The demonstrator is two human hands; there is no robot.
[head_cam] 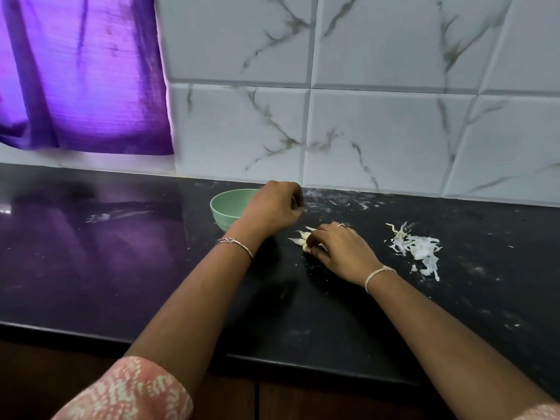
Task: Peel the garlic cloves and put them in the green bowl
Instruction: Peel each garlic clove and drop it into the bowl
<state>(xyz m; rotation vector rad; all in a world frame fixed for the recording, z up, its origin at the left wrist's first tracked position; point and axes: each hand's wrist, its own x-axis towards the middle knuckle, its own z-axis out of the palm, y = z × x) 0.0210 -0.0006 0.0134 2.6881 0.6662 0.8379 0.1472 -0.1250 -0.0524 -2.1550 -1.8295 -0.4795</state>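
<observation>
A small cluster of garlic cloves point(304, 238) is seen lying on the black table point(121, 268), just to the right of the green bowl point(224, 204). The cloves are partly covered and gripped by the curled fingers point(321, 234) of the right hand point(341, 253). The left hand point(271, 207) is held in front of the bowl's right rim, with its fingers point(295, 194) curled inward. Whether anything is pinched there cannot be told, as that part is blurred. A pile of white peels point(416, 247) is scattered on the table, right of the right hand and apart from it.
</observation>
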